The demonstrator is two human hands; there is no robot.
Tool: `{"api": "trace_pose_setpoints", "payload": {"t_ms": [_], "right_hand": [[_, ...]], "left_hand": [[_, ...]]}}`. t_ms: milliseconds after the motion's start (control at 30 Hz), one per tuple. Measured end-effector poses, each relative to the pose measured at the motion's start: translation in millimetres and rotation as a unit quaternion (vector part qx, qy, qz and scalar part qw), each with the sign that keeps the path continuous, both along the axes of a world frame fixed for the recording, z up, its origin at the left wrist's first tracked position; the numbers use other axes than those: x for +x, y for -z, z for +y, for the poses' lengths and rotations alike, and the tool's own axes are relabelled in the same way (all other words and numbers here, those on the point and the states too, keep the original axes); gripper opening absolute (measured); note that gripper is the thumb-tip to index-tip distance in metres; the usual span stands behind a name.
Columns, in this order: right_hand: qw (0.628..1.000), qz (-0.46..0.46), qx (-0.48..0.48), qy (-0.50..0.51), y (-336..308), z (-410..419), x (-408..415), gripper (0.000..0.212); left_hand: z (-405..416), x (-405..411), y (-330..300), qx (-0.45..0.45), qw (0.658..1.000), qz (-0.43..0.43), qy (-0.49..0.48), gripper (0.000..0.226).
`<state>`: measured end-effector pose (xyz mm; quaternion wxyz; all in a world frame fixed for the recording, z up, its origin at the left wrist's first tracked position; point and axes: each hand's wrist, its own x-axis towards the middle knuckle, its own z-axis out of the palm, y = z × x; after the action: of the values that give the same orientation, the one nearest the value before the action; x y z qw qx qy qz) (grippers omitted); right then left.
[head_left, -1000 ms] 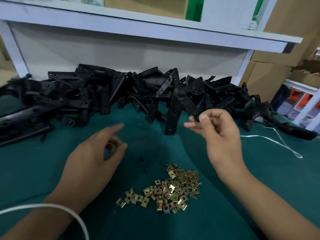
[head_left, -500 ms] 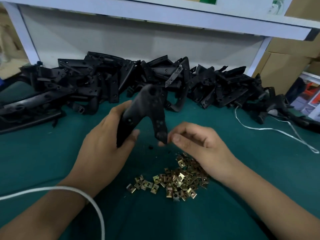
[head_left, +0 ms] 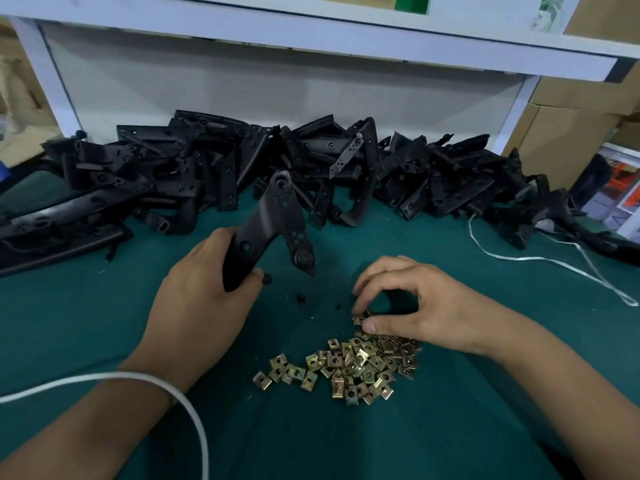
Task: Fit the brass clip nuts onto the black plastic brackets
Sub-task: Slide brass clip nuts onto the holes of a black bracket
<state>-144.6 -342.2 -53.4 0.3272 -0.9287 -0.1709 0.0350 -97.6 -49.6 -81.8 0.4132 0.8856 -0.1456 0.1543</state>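
Note:
My left hand (head_left: 204,299) grips one arm of a black V-shaped plastic bracket (head_left: 273,220) and holds it upright above the green table. The bracket's other arm points down toward the cloth. A heap of small brass clip nuts (head_left: 349,368) lies in front of me. At the far edge of that heap, my right hand (head_left: 415,303) pinches one brass clip nut (head_left: 360,319) between thumb and fingertips. A long pile of black brackets (head_left: 207,168) runs along the back of the table.
The green cloth table (head_left: 86,323) ends at a white shelf frame (head_left: 311,39) behind the pile. A white cord (head_left: 540,259) trails at the right, another white cord (head_left: 187,403) loops over my left wrist. Cardboard boxes (head_left: 568,133) stand at the right. Small black bits (head_left: 300,298) lie between my hands.
My left hand took a bracket from the pile and now holds it up. My right hand dropped from near the bracket down to the nuts and pinches one.

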Motion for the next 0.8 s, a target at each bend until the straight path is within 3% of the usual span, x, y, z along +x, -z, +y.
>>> {"api": "trace_pose_setpoints", "payload": {"t_ms": [133,267,400,800], "right_hand": [[0.999,0.012,0.048,0.005,3.3,2.0,-1.3,0.018],[0.985,0.006,0.173,0.023,8.8,8.5,-1.9,0.018],[0.962,-0.015,0.266,0.052,12.8,16.6,2.4,0.034],[0.942,-0.028,0.321,0.095,13.2,17.0,3.4,0.027]], "left_hand": [[-0.9,-1.5,-1.4,-0.005,1.000,0.003,0.001,0.027],[-0.7,-2.5,-2.5,-0.012,1.000,0.002,0.007,0.024],[-1.4,-3.2,-3.4,-0.007,1.000,0.004,0.008,0.024],[-2.2,-3.6,-1.6,0.041,0.998,0.028,0.035,0.044]]}}
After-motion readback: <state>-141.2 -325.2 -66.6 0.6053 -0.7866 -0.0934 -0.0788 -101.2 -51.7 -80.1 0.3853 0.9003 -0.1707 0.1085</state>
